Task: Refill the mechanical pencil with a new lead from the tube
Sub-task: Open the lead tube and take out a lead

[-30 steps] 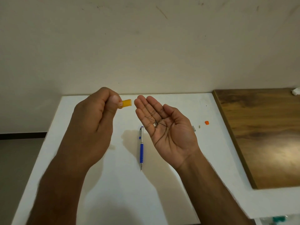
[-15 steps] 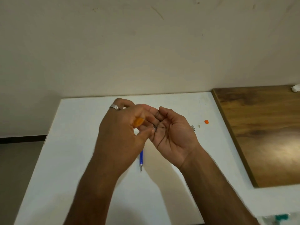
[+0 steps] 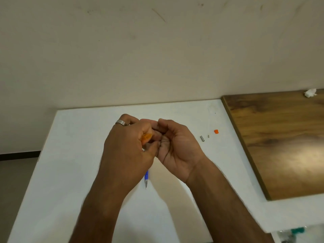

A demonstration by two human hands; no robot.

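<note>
My left hand (image 3: 128,148) holds the orange lead tube (image 3: 145,137) against its palm, and its thumb and fingertip pinch one end of a thin grey lead (image 3: 164,141). My right hand (image 3: 177,148) is cupped palm-up right beside it, with the lead lying across its curled fingers. The blue mechanical pencil (image 3: 146,178) lies on the white table (image 3: 73,172) below both hands, tip toward me, and my left hand hides most of it.
To the right of my hands on the white table lie a small metal cap (image 3: 202,138), a tiny grey piece (image 3: 208,136) and an orange tube cap (image 3: 216,131). A wooden tabletop (image 3: 280,142) adjoins at right, with a white crumpled scrap (image 3: 310,92) at its far edge.
My left hand moved right from apart to meet my right palm and now pinches the lead. My right hand's fingers curled inward from flat and open.
</note>
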